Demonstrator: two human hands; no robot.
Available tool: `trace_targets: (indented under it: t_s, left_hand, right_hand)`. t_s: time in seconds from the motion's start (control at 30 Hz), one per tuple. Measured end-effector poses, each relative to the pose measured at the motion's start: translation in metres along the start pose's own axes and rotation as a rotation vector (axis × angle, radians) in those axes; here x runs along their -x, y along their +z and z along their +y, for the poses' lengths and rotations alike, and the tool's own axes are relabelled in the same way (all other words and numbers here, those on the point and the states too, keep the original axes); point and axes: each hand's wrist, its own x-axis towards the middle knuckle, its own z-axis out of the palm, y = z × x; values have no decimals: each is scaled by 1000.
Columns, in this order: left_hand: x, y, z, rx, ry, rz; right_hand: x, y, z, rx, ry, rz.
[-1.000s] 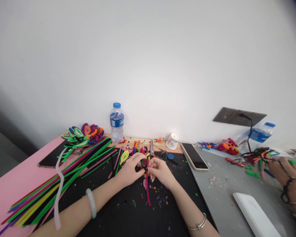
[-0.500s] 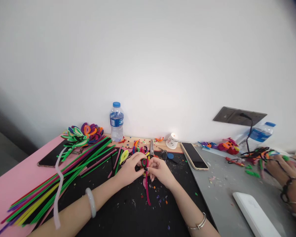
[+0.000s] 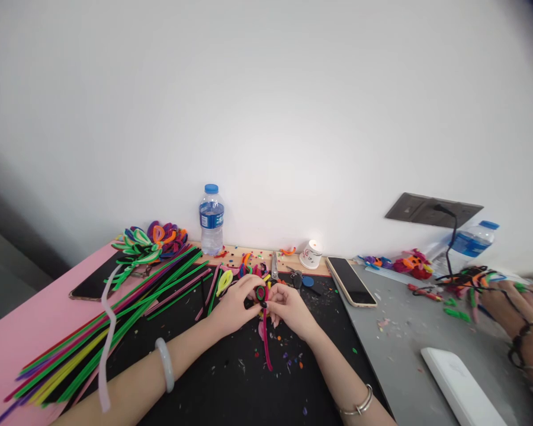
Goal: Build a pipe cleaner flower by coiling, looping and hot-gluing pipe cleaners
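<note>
Over the black mat (image 3: 231,384), my left hand (image 3: 233,307) and my right hand (image 3: 291,309) meet on a small coil of pipe cleaners (image 3: 260,292), magenta outside with green and black at its centre. Both hands pinch the coil from either side. A magenta tail (image 3: 266,343) hangs from it down onto the mat. My left wrist wears a pale bangle, my right a thin metal bracelet.
Long coloured pipe cleaners (image 3: 115,319) fan out at left, with a looped bundle (image 3: 148,242) behind them. A water bottle (image 3: 211,219), scissors (image 3: 273,266), paper cup (image 3: 310,254) and two phones (image 3: 350,281) (image 3: 93,284) lie around. Another person's hand (image 3: 510,305) works at right.
My hands stay on the coil with only slight finger movement. The other person's hand at right has shifted a little.
</note>
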Motion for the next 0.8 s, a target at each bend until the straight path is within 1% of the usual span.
trace_targets:
  t_s: [0.3, 0.4, 0.57, 0.7, 0.8]
  left_hand:
    - [0, 1, -1, 9, 13, 2]
    - [0, 0, -1, 6, 4, -1]
    - [-1, 0, -1, -2, 1, 8]
    - [-2, 1, -3, 19, -13, 18]
    - [-2, 3, -3, 38, -22, 26]
  right_hand:
    - [0, 1, -2, 16, 8, 10]
    - [-2, 0, -3, 17, 23, -9]
    - [-7, -5, -8, -14, 100, -117]
    - [-14, -13, -14, -14, 192, -256]
    - [-20, -19, -17, -26, 236, -358]
